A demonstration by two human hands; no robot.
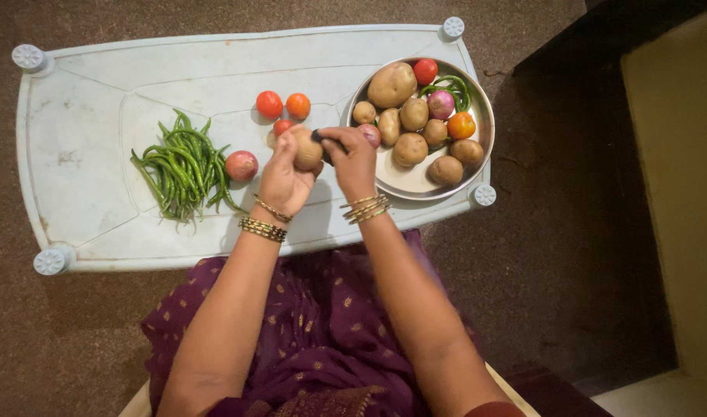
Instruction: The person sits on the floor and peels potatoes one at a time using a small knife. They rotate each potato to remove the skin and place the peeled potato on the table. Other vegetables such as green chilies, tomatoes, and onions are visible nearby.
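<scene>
Potato (308,150): held above the bench's (83,177) middle; firm, rounded, fairly light; best gripped around its girth.
Green beans (182,164): loose pile far left, red onion (241,165) beside.
Left hand (282,179): fingers wrapped around the potato.
Right hand (353,158): fingers closed on a dark tool (319,137), probably a peeler.
Steel plate (415,181): right, near the bench edge, full of vegetables.
Open room: bare bench at left.

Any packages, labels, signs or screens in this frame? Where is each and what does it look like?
None in view. Only loose produce: a potato in the left hand, green chillies and tomatoes on the pale plastic table, and more vegetables in a round steel plate.
</scene>
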